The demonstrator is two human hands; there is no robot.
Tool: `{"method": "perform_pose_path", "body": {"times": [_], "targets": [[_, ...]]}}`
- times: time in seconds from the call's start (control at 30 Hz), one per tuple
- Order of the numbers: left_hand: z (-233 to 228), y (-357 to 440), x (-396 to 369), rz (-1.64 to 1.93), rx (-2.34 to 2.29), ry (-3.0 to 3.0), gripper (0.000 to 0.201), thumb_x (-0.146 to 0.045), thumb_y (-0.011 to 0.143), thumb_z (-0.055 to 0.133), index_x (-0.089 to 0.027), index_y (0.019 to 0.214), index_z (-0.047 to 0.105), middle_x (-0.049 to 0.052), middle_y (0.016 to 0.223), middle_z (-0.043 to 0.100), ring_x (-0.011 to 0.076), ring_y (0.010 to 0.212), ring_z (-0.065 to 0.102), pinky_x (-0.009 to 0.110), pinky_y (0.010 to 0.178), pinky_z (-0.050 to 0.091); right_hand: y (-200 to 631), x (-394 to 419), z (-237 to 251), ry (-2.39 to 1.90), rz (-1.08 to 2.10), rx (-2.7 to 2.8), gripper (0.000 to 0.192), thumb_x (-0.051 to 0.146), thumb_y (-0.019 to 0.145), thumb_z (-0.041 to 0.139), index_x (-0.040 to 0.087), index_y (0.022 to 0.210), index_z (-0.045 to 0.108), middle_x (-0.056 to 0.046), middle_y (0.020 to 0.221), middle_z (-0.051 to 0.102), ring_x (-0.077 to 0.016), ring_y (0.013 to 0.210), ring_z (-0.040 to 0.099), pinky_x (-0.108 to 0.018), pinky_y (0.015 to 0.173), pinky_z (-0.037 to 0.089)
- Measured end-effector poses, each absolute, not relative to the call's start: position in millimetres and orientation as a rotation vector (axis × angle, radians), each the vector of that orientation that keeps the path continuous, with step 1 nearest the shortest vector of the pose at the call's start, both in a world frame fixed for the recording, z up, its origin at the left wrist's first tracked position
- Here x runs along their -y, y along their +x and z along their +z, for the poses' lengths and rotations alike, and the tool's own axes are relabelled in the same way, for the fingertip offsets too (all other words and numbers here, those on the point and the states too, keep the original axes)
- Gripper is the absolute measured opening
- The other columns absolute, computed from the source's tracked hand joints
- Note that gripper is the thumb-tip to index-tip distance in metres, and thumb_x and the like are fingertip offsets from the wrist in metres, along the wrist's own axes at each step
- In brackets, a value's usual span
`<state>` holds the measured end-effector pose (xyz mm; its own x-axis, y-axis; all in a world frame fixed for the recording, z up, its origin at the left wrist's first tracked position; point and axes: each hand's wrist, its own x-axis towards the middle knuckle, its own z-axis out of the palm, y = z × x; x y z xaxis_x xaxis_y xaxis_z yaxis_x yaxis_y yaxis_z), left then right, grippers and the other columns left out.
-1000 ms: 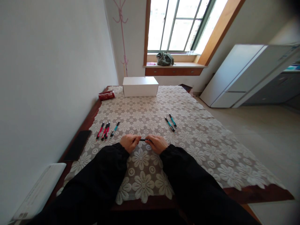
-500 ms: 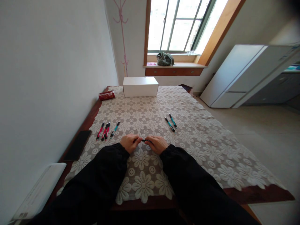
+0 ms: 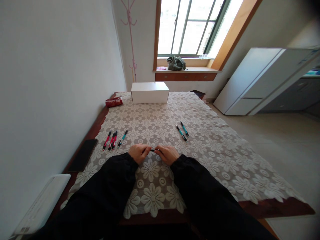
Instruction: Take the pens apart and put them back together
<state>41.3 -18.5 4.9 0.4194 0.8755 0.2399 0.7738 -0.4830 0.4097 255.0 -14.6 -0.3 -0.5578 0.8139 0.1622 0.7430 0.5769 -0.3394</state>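
Observation:
My left hand (image 3: 138,152) and my right hand (image 3: 166,153) meet over the lace tablecloth (image 3: 215,156), both closed on the ends of one dark pen (image 3: 152,150) held level between them. Most of the pen is hidden by my fingers. To the left lie several pens in a row, red ones (image 3: 110,139) and one teal pen (image 3: 122,137). Two teal pens (image 3: 182,130) lie to the right of my hands, farther back.
A white box (image 3: 149,92) stands at the table's far end, with a red packet (image 3: 113,101) to its left. A dark phone (image 3: 82,154) lies on the left edge, a white device (image 3: 42,203) near it. A wall runs along the left.

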Motion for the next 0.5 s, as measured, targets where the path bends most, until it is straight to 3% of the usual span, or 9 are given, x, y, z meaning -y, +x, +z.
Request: {"method": "perform_pose_path", "body": {"times": [0.2,0.5], "targets": [[2.5,40.7,17.8,0.608,-1.469,2.428,0.052,-0.045,0.099,0.031,-0.019,0.064,0.059,0.003,0.061,0.057,0.0144,0.06,0.053,0.028,0.059,0.031,256.2,13.6,-3.7,-1.188,0.318,2.491,0.028,0.042,0.099,0.043,0.023,0.103,0.063,-0.004,0.092,0.071,-0.0175,0.081,0.065,-0.026,0.068,0.039],[-1.9,37.9,12.8,0.673,-1.33,2.475,0.039,-0.044,0.097,0.042,-0.021,0.075,0.064,0.003,0.07,0.063,0.0171,0.076,0.057,0.027,0.07,0.04,254.8,15.7,3.9,-1.273,0.327,2.512,0.029,0.041,0.1,0.04,0.024,0.1,0.064,-0.003,0.092,0.072,-0.0177,0.082,0.065,-0.027,0.068,0.038]]}}
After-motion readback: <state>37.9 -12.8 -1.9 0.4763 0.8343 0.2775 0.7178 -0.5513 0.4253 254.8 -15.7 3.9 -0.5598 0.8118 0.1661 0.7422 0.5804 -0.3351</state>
